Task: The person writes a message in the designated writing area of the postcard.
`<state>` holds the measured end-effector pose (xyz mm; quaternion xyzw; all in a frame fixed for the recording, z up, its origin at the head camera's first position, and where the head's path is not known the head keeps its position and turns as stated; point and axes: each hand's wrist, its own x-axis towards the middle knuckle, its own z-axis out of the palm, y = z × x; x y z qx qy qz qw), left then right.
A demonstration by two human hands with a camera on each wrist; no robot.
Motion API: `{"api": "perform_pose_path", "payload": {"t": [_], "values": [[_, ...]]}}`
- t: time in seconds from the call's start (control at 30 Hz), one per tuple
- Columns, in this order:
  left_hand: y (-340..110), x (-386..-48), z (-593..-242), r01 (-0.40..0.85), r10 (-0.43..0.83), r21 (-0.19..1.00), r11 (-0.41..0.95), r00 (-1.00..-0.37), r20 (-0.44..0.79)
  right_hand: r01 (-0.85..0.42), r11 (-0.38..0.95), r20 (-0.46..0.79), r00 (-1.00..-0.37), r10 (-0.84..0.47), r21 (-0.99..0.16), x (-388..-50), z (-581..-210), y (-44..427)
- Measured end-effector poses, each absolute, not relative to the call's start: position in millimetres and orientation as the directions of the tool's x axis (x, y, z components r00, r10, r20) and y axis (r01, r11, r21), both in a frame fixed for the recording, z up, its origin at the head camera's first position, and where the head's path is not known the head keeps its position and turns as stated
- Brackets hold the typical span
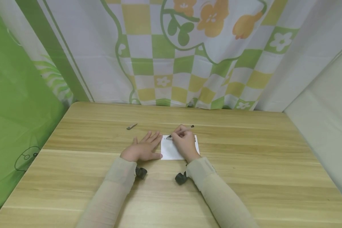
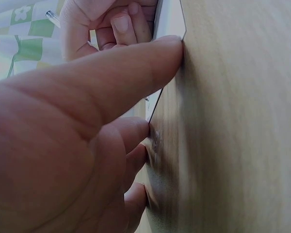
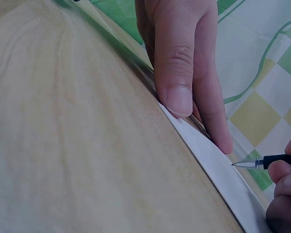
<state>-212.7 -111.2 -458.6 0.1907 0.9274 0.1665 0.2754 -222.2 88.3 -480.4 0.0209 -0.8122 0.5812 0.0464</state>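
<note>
A small white sheet of paper (image 1: 168,151) lies on the wooden table. My right hand (image 1: 186,144) pinches a pen (image 1: 187,129) with a dark grip, its point at the upper left of the sheet. In the right wrist view, the metal tip of the pen (image 3: 247,164) meets the paper or hovers just over it; I cannot tell which. Spread out flat, my left hand (image 1: 143,149) holds down the sheet's left edge with thumb and a fingertip. Small dark marks show near the sheet's upper corners, too small to read.
A pen cap (image 1: 132,126) lies on the table (image 1: 245,190) beyond my left hand. A patterned curtain (image 1: 165,69) hangs behind the far edge, with green cloth (image 1: 20,104) at the left. Black wrist devices (image 1: 180,178) sit at both cuffs.
</note>
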Motion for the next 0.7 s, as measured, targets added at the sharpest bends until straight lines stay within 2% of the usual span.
{"api": "perform_pose_path", "payload": {"t": [0.7], "values": [[-109.6, -212.0, -454.0, 0.256, 0.441, 0.407, 0.877, -0.768, -0.465, -0.077, 0.304, 0.093, -0.995, 0.037, -0.949, -222.4, -479.4, 88.5]]}}
